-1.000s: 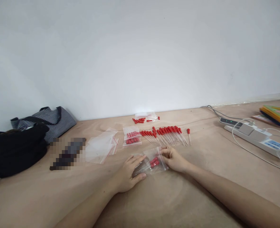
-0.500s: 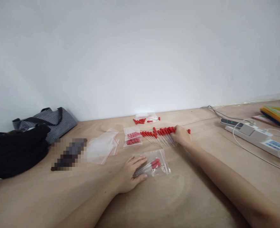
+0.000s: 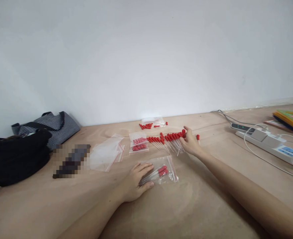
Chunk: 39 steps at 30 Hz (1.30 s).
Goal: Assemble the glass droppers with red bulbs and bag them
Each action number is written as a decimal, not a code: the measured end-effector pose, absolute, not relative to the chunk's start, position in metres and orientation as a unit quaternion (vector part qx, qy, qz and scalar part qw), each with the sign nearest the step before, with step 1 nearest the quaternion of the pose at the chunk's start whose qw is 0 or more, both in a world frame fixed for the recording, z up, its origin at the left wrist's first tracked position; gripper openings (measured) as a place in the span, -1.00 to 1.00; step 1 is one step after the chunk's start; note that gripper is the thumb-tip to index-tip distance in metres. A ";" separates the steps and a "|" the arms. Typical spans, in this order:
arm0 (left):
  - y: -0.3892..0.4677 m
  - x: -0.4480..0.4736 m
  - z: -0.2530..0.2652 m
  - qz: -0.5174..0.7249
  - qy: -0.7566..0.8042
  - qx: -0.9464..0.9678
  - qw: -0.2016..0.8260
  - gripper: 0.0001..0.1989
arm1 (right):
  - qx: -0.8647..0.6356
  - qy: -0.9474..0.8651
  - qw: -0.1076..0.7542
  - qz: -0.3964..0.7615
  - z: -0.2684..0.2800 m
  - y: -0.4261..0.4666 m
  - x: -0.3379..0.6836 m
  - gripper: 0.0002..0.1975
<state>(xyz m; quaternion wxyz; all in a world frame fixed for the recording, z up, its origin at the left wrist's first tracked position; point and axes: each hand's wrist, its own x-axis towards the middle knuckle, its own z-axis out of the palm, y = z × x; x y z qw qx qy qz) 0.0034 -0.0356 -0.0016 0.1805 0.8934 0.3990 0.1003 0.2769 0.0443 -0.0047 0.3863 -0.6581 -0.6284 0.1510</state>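
My left hand (image 3: pixel 136 184) lies over the near-left end of a clear zip bag (image 3: pixel 171 177), fingers and thumb spread. Inside that bag are several droppers with red bulbs (image 3: pixel 162 171), their clear stems partly under my fingers. My right hand (image 3: pixel 190 142) is at the right end of a row of droppers (image 3: pixel 170 137). Thumb and fingers pinch one dropper (image 3: pixel 183 132), its red bulb raised and its thin stem slanting down to the left. One more dropper (image 3: pixel 198 136) lies just right of that hand, its stem partly hidden.
A filled zip bag (image 3: pixel 139 146) lies left of the row, beside flat zip bags (image 3: pixel 104 156). Loose red bulbs (image 3: pixel 146 126) and another bag (image 3: pixel 152 121) are near the wall. Cloth bags (image 3: pixel 24 156) stand left; a power strip (image 3: pixel 268 144) with cables lies right.
My right hand's fingers have lifted and opened out slightly, and a dropper's bulb and stem now show raised at them. My left hand stays on the bag.
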 end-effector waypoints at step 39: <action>-0.038 0.005 0.000 0.114 0.410 0.885 0.189 -0.41 | -0.484 -0.568 0.368 0.554 -0.031 -0.011 0.223 -0.65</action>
